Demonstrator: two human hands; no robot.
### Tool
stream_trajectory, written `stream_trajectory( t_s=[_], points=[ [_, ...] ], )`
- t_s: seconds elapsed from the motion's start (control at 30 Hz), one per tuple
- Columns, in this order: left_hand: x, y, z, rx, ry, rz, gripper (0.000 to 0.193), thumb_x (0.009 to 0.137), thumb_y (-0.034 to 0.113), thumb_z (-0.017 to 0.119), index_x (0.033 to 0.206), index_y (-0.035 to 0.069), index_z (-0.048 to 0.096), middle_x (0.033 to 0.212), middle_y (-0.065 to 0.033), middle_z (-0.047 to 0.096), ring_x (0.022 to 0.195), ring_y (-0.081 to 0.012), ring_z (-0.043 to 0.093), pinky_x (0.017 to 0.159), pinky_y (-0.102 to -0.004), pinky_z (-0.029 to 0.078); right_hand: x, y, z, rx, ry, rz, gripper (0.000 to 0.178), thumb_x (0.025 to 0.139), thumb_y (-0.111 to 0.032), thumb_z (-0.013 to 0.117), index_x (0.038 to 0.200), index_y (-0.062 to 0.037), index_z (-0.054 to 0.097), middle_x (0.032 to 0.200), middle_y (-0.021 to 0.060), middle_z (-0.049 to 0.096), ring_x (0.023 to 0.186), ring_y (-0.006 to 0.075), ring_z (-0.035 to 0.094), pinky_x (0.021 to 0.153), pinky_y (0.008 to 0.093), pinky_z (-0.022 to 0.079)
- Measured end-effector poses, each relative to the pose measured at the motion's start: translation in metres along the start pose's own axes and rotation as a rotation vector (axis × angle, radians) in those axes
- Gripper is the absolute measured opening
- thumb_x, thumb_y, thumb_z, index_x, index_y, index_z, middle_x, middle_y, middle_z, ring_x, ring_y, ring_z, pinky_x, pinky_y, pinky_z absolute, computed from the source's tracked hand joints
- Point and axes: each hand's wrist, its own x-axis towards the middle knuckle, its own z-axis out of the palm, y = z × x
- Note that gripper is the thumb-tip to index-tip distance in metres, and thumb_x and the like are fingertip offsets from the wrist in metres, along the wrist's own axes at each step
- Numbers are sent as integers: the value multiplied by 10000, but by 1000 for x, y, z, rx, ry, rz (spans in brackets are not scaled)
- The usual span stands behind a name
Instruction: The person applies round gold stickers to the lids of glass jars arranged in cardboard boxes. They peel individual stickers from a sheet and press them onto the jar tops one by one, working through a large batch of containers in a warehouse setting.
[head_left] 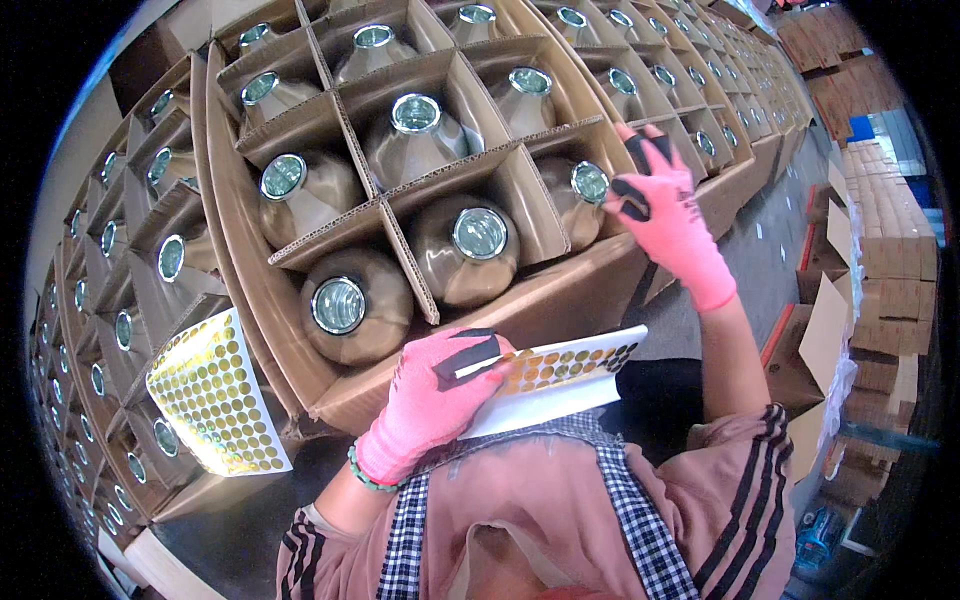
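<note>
My left hand (430, 400), in a pink glove with black finger patches, is closed on the left end of a white sheet of round gold stickers (570, 368), held folded near my chest. My right hand (665, 205), gloved the same way, is over the right wall of the near carton. Its thumb and fingers are apart, with nothing visible between them. The thumb is beside the mouth of a glass bottle (575, 200) in the front right compartment; I cannot tell whether it touches. Another glass bottle (465, 250) stands upright in the front middle compartment.
Cardboard dividers (408, 260) split the near carton (520, 310) into compartments of glass bottles. A second gold sticker sheet (220, 400) leans over the left carton's edge. More bottle cartons stretch away left and far right. Open cartons (800, 340) and stacked flat cardboard (895, 260) stand at right.
</note>
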Motion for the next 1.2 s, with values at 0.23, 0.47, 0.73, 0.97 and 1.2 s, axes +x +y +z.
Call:
stream_trajectory(
  t_s=[0.23, 0.47, 0.73, 0.97, 1.2],
  points=[
    [1, -4, -3, -7, 14, 60, 162, 710, 116, 595, 824, 1, 588, 750, -113, 583, 685, -216, 543, 653, -282, 429, 7, 8, 42, -71, -262, -245, 92, 584, -81, 631, 658, -70, 578, 1290, 95, 324, 1195, 345, 259, 927, 459, 281],
    [3, -2, -3, -24, 19, 36, 177, 704, 121, 607, 830, -3, 588, 762, -107, 586, 688, -205, 542, 656, -280, 429, 13, 13, 50, -166, -262, -331, 126, 561, -75, 640, 620, -45, 532, 1278, 107, 335, 1196, 336, 260, 934, 448, 279],
    [2, 2, -1, -71, 22, -11, 159, 723, 89, 593, 844, -14, 590, 770, -76, 580, 682, -114, 527, 632, -231, 423, 14, 12, 45, -213, -103, -294, 204, 575, -83, 631, 759, -68, 546, 1221, 108, 394, 1150, 310, 330, 917, 431, 295],
    [-2, -6, -2, -128, 81, -9, 169, 737, 82, 574, 872, -21, 573, 780, -71, 575, 695, -109, 522, 641, -232, 422, -13, -83, -45, 302, -24, -248, 200, 636, -150, 631, 788, -50, 548, 868, 85, 534, 876, 280, 501, 780, 367, 384],
    [-2, -3, 1, -110, 89, 37, 159, 742, 74, 557, 871, -18, 569, 801, -87, 578, 718, -134, 530, 675, -247, 422, -34, -99, -11, 360, -163, -263, 231, 591, -74, 656, 796, -50, 552, 790, 62, 546, 782, 254, 523, 732, 355, 406]
  ],
)
